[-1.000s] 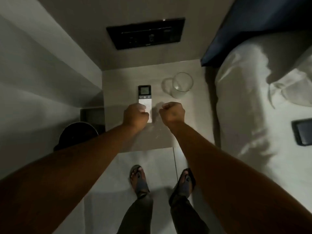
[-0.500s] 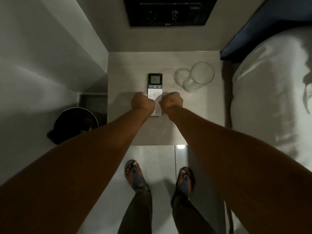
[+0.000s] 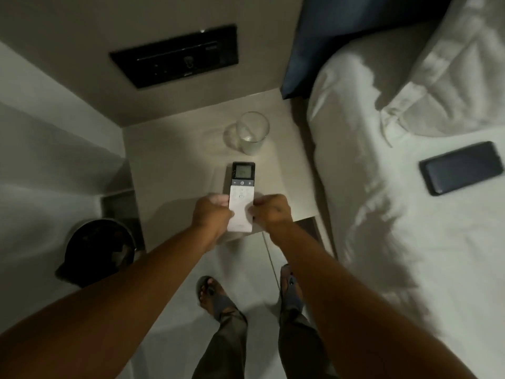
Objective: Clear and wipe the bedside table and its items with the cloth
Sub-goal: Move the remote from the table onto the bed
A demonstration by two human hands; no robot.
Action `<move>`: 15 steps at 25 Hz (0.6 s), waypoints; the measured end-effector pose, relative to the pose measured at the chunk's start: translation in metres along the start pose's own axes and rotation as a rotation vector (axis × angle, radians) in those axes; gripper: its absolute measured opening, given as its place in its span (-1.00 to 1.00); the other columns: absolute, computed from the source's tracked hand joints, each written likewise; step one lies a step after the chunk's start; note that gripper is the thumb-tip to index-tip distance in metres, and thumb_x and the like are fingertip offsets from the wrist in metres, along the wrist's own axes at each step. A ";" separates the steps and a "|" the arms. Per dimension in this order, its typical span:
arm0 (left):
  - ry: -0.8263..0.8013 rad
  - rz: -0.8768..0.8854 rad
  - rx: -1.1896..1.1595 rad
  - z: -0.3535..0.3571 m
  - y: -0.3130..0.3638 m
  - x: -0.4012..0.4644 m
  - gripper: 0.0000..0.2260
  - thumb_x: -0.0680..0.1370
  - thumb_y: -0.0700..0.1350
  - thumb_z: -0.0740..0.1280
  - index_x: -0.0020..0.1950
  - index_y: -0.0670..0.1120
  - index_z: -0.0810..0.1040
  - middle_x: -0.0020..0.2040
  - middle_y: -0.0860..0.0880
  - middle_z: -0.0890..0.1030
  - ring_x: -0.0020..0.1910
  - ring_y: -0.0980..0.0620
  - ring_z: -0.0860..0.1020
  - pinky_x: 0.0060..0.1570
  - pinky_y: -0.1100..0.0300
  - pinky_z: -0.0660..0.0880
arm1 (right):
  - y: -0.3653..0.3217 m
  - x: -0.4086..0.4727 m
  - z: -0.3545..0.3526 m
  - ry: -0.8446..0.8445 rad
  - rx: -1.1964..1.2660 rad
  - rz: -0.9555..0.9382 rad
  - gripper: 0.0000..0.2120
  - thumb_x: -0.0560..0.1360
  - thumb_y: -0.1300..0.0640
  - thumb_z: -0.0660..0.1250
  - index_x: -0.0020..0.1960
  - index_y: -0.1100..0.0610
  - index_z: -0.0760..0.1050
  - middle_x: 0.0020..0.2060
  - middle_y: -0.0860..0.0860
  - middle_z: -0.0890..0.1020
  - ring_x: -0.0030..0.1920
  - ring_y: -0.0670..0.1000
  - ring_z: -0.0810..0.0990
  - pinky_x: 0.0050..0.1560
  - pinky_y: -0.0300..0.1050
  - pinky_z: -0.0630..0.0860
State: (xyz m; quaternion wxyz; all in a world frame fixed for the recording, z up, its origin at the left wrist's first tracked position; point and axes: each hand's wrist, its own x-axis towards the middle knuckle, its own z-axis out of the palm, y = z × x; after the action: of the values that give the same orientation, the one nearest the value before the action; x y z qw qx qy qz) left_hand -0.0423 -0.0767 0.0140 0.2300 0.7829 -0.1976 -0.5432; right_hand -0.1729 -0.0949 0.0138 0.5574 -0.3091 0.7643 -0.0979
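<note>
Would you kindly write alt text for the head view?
Both hands, left hand and right hand, hold the lower end of a white remote control over the front edge of the bedside table, where a glass stands behind it. A dark phone lies on the bed.

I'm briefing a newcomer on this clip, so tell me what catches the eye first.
Both hands, left and right, grip the lower end of a white remote at the front edge of the bedside table. Behind it stands a clear glass. To the right, a dark phone lies on the white bed.
</note>
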 end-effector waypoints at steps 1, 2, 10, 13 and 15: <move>-0.059 0.029 -0.003 0.011 0.002 -0.015 -0.60 0.47 -0.54 0.27 0.26 -0.29 0.56 0.17 -0.26 0.65 0.12 -0.21 0.64 0.04 0.00 0.63 | 0.010 -0.011 -0.019 0.008 0.064 -0.009 -0.80 0.45 0.30 0.41 0.05 0.15 0.68 0.03 0.13 0.71 0.05 0.13 0.68 0.16 0.05 0.63; -0.108 0.063 -0.007 0.017 0.005 -0.030 -0.60 0.47 -0.56 0.25 0.26 -0.31 0.55 0.13 -0.24 0.65 0.08 -0.19 0.64 -0.11 0.11 0.65 | 0.018 -0.022 -0.033 0.010 0.127 -0.027 -0.82 0.44 0.33 0.40 -0.04 0.12 0.69 -0.03 0.12 0.73 0.02 0.13 0.70 0.13 0.08 0.64; -0.476 0.569 0.387 0.142 0.091 -0.138 -0.59 0.45 -0.48 0.31 0.24 -0.21 0.60 0.01 -0.08 0.68 -0.06 0.05 0.63 0.01 0.23 0.56 | 0.072 -0.097 -0.190 0.421 0.617 -0.088 -0.84 0.50 0.32 0.35 -0.18 0.18 0.68 -0.27 0.11 0.75 -0.23 0.01 0.73 -0.15 0.01 0.68; -0.613 0.685 0.588 0.205 0.119 -0.170 -0.57 0.46 -0.43 0.31 0.28 -0.15 0.60 0.09 -0.05 0.70 0.02 0.07 0.65 0.12 0.20 0.58 | 0.089 -0.112 -0.243 0.557 0.785 -0.050 -0.82 0.47 0.29 0.43 -0.29 0.16 0.69 -0.31 0.08 0.74 -0.31 -0.05 0.71 -0.22 -0.15 0.69; -0.636 0.752 0.756 0.244 0.130 -0.191 -0.59 0.46 -0.40 0.30 0.24 -0.10 0.64 0.06 0.01 0.70 0.04 0.06 0.66 0.12 0.16 0.61 | 0.102 -0.109 -0.271 0.612 0.893 0.042 -0.74 0.43 0.31 0.46 -0.40 0.11 0.69 -0.38 0.03 0.73 -0.27 0.03 0.74 -0.15 -0.05 0.71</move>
State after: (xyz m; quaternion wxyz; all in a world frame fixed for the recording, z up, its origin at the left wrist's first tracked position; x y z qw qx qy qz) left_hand -0.3430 -0.1118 0.1593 0.0422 0.4867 -0.6977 -0.5239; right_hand -0.4371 -0.0041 0.1475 0.3883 0.0159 0.7818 -0.4875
